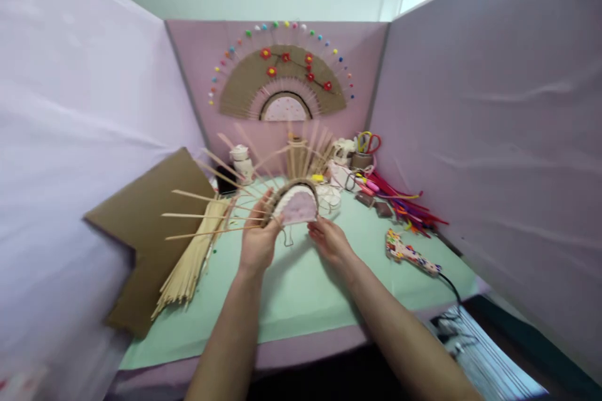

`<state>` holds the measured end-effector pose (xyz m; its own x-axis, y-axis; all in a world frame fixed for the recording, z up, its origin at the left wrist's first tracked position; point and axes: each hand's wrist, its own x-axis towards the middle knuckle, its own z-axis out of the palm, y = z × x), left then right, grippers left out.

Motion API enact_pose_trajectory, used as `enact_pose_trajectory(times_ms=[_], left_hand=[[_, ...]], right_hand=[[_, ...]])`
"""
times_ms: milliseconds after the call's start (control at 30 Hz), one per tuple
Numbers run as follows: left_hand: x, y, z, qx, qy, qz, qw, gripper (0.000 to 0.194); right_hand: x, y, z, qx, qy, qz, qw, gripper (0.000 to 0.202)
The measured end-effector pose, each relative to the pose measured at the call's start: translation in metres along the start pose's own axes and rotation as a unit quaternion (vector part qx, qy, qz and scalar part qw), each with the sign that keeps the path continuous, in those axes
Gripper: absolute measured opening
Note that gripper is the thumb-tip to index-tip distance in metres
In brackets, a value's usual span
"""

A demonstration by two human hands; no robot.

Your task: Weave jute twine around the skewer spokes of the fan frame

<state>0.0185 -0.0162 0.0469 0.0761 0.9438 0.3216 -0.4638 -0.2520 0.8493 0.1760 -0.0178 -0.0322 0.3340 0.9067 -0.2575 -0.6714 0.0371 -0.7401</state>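
A half-round fan piece [299,205] with a pale pink centre and a brown rim is held up over the green tabletop. Thin wooden sticks spread from its rim to the left and upward, some blurred. My left hand [258,241] grips its left end, thumb in front and fingers behind the rim. At its lower right corner my right hand [330,239] pinches the edge, with the fingertips closed there. A small loop of wire or string [288,238] hangs below the piece.
Cardboard [155,225] and a stick bundle [192,254] lie left. A glue gun [411,254], red pipe cleaners [404,197] and scissors [368,142] are right. A white bottle [242,164] stands behind. A finished fan [285,75] hangs on the back panel.
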Motion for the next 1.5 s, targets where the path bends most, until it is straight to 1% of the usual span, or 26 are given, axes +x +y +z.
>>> enact_pose_trajectory(times_ms=[100,167,200,233,267,300,333,367,400,433,467,533,567,667,733,767,800,867,967,1000,1033,1067,1133,1233,1400,1500], left_hand=[[0.006,-0.009,-0.006,0.01,0.071,0.06,0.996,0.077],[0.01,-0.013,-0.009,0.024,0.097,0.088,0.991,0.081],[0.011,-0.014,-0.011,0.03,0.098,0.094,0.99,0.082],[0.012,-0.016,-0.012,0.034,0.096,0.099,0.99,0.082],[0.012,-0.017,-0.013,0.038,0.092,0.103,0.99,0.083],[0.012,-0.019,-0.013,0.044,0.089,0.109,0.989,0.082],[0.011,-0.022,-0.013,0.052,0.088,0.118,0.988,0.081],[0.011,-0.025,-0.013,0.063,0.086,0.127,0.986,0.08],[0.01,-0.028,-0.013,0.074,0.085,0.134,0.984,0.078],[0.01,-0.032,-0.013,0.085,0.083,0.139,0.983,0.076],[0.009,-0.035,-0.013,0.094,0.08,0.142,0.982,0.074],[0.008,-0.039,-0.014,0.104,0.073,0.142,0.982,0.074],[0.007,-0.04,-0.014,0.105,0.07,0.142,0.982,0.075],[0.007,-0.041,-0.014,0.094,0.076,0.131,0.984,0.074],[0.006,-0.039,-0.014,0.079,0.087,0.122,0.986,0.073],[0.006,-0.038,-0.014,0.071,0.093,0.119,0.986,0.072],[0.005,-0.036,-0.013,0.063,0.092,0.115,0.987,0.072],[0.003,-0.033,-0.011,0.041,0.096,0.105,0.989,0.07],[-0.001,-0.031,-0.007,0.001,0.091,0.089,0.992,0.067],[-0.002,-0.031,-0.007,-0.008,0.088,0.084,0.993,0.066],[-0.003,-0.032,-0.006,-0.013,0.083,0.082,0.993,0.066],[-0.004,-0.033,-0.006,-0.011,0.075,0.082,0.994,0.065],[-0.005,-0.038,-0.007,0.009,0.055,0.091,0.994,0.064],[-0.006,-0.044,-0.008,0.04,0.041,0.105,0.993,0.059],[-0.009,-0.048,-0.007,0.015,0.072,0.085,0.994,0.046],[-0.011,-0.048,-0.007,0.038,0.055,0.101,0.993,0.049]], right_hand=[[-0.031,-0.017,-0.016,-0.161,0.007,-0.034,0.986,0.034],[-0.057,-0.04,-0.033,-0.298,-0.064,-0.094,0.948,0.037],[-0.068,-0.055,-0.043,-0.355,-0.104,-0.116,0.922,0.034],[-0.076,-0.071,-0.055,-0.403,-0.121,-0.133,0.897,0.03],[-0.082,-0.088,-0.069,-0.449,-0.107,-0.155,0.874,0.028],[-0.083,-0.104,-0.084,-0.495,-0.062,-0.186,0.847,0.029],[-0.082,-0.119,-0.101,-0.545,-0.005,-0.217,0.81,0.031],[-0.078,-0.131,-0.118,-0.601,0.046,-0.236,0.762,0.036],[-0.072,-0.14,-0.136,-0.661,0.088,-0.235,0.708,0.041],[-0.065,-0.146,-0.153,-0.716,0.108,-0.204,0.659,0.047],[-0.058,-0.149,-0.169,-0.755,0.113,-0.168,0.623,0.051],[-0.045,-0.148,-0.195,-0.796,0.088,-0.122,0.587,0.06],[-0.039,-0.145,-0.205,-0.8,0.081,-0.12,0.582,0.06],[-0.026,-0.139,-0.22,-0.782,0.028,-0.149,0.604,0.054],[-0.023,-0.137,-0.215,-0.757,0.017,-0.175,0.629,0.047],[-0.023,-0.136,-0.207,-0.736,0.014,-0.19,0.65,0.045],[-0.026,-0.135,-0.195,-0.707,0.01,-0.204,0.678,0.045],[-0.039,-0.129,-0.163,-0.62,-0.009,-0.218,0.754,0.045],[-0.069,-0.11,-0.101,-0.439,-0.064,-0.165,0.881,0.045],[-0.079,-0.101,-0.08,-0.36,-0.093,-0.155,0.916,0.044],[-0.089,-0.092,-0.061,-0.293,-0.126,-0.143,0.937,0.042],[-0.096,-0.084,-0.043,-0.252,-0.165,-0.124,0.945,0.041],[-0.105,-0.07,-0.014,-0.208,-0.213,-0.118,0.947,0.044],[-0.107,-0.057,0.013,-0.211,-0.261,-0.139,0.932,0.046],[-0.103,-0.044,0.025,-0.246,-0.267,-0.176,0.915,0.051],[-0.103,-0.036,0.025,-0.255,-0.261,-0.185,0.913,0.051]])
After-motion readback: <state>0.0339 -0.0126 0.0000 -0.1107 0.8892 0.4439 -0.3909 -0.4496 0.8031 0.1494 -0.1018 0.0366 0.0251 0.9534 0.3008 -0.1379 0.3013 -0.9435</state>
